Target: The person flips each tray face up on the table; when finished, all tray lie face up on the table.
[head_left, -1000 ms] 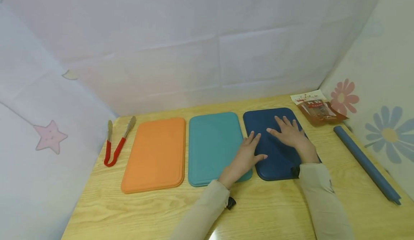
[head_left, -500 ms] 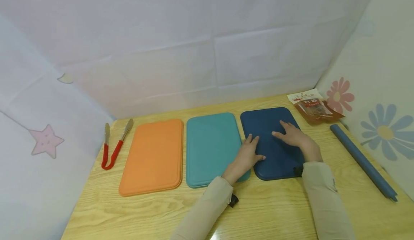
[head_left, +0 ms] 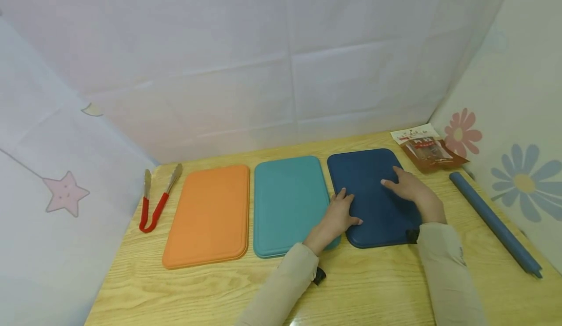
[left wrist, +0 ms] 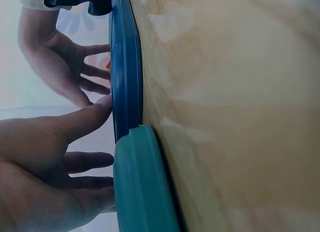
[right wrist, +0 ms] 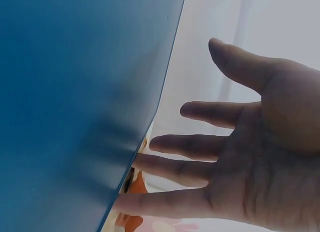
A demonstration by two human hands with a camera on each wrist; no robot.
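The left hand (head_left: 335, 220) and right hand (head_left: 410, 190) are open, fingers apart, gripping nothing. The left spans the neighbouring edges of the teal board (head_left: 287, 199) and navy board (head_left: 375, 213), its thumb against the navy one; the right is at the navy board's right side. Both boards lie flat on the wood-grain worktop (head_left: 210, 294), the orange board (head_left: 208, 213) and red-handled tongs (head_left: 160, 208) farther left. A brown-and-white packet (head_left: 428, 154) lies near the navy board's far right corner.

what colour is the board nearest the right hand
Dark blue: the board nearest the right hand shows best in the head view.
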